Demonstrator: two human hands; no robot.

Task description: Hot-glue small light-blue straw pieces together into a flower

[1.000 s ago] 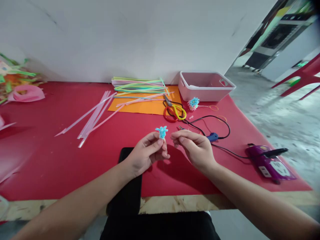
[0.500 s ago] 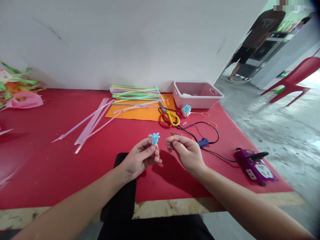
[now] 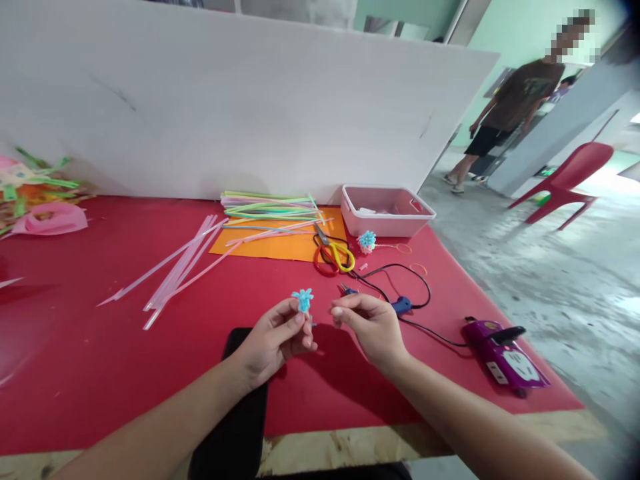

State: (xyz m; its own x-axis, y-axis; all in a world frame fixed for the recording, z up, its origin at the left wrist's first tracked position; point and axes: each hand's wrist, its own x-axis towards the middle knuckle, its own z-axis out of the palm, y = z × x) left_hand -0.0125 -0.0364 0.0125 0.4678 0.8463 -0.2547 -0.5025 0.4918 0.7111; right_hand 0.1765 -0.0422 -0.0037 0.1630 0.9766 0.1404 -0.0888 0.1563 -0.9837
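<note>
A small light-blue flower-like piece (image 3: 303, 300) stands upright between the thumb and fingers of my left hand (image 3: 280, 337). Just to its right, my right hand (image 3: 370, 327) is closed in a pinch; anything between its fingertips is too small to make out. Behind my right hand lies a blue-handled tool (image 3: 401, 305) with a black cord. Scissors (image 3: 333, 256) with one red and one yellow handle rest at the edge of an orange sheet (image 3: 270, 249). A blue and pink ball-shaped piece (image 3: 367, 242) sits right of them.
A pink basket (image 3: 387, 213) stands at the back. Colored strips (image 3: 270, 205) lie on the orange sheet, pink strips (image 3: 185, 263) to its left. A purple power strip (image 3: 507, 357) is at the right, a black phone-like slab (image 3: 235, 420) under my left arm. A person (image 3: 520, 100) stands beyond.
The view has tilted up, so table items appear lower. My hands keep nearly the same pose, with the blue piece still in my left hand. The person's legs and arms have shifted.
</note>
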